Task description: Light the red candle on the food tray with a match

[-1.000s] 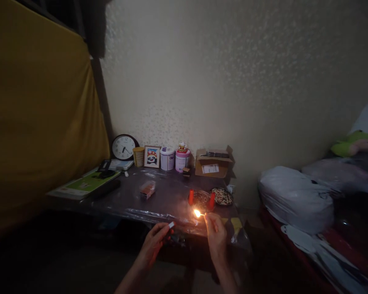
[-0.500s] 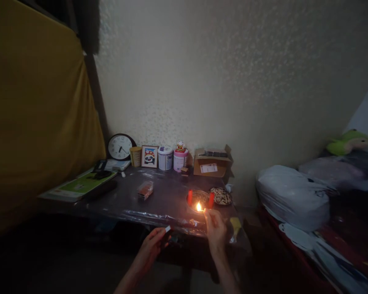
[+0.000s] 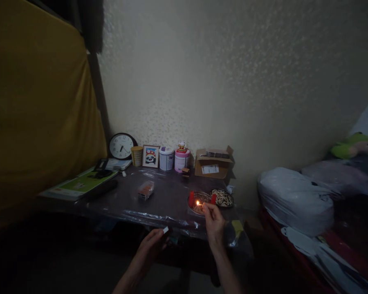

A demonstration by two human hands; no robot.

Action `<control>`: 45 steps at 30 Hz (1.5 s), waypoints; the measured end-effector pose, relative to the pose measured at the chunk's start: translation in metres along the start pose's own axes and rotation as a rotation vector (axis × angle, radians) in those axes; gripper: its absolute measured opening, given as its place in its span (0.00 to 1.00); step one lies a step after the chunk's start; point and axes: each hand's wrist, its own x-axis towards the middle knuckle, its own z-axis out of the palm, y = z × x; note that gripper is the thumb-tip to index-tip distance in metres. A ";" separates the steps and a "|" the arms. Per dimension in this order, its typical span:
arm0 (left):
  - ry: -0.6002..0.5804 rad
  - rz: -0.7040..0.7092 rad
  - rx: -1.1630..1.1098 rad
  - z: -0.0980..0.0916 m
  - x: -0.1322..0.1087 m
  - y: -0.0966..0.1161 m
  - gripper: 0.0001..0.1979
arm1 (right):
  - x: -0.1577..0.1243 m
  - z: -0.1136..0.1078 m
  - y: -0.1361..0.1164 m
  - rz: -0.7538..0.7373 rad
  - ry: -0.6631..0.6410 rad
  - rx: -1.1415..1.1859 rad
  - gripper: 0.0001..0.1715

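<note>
My right hand [image 3: 214,222] pinches a lit match [image 3: 199,203], its small flame held over a round dish [image 3: 199,203] near the table's front right. Two short red candles stand on that dish, one [image 3: 191,198] at its left and one [image 3: 213,198] at its right, just beyond my fingers. My left hand [image 3: 151,246] is closed around a small matchbox [image 3: 166,230] below the table's front edge. A second patterned dish [image 3: 222,198] lies right of the candles.
The plastic-covered table [image 3: 165,196] carries a small clear box [image 3: 146,189], a green book [image 3: 79,184], a clock [image 3: 121,145], a framed picture [image 3: 150,156], jars [image 3: 167,158] and a cardboard box [image 3: 214,164] along the wall. White bags [image 3: 294,200] lie at right, a yellow cloth [image 3: 33,114] hangs at left.
My right hand has carried the burning match forward from the table's front edge to over the dish between the candles. The flame has shrunk. My left hand has dropped slightly lower with the matchbox.
</note>
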 end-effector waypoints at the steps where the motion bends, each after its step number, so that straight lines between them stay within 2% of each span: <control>1: 0.000 0.002 -0.006 0.000 0.000 0.000 0.12 | 0.002 0.002 0.001 0.014 -0.004 0.012 0.13; 11: 0.018 -0.012 -0.003 -0.004 0.002 0.000 0.12 | 0.019 0.017 0.003 0.034 -0.019 0.072 0.12; 24: 0.041 -0.022 -0.010 -0.006 0.008 -0.002 0.11 | 0.037 0.031 0.015 0.037 -0.002 0.055 0.15; 32: 0.074 -0.038 -0.021 -0.005 0.011 -0.003 0.12 | 0.041 0.037 0.024 0.043 -0.006 0.041 0.16; 45: 0.048 -0.036 0.009 -0.002 0.007 0.002 0.15 | 0.042 0.041 0.031 0.062 -0.003 0.017 0.16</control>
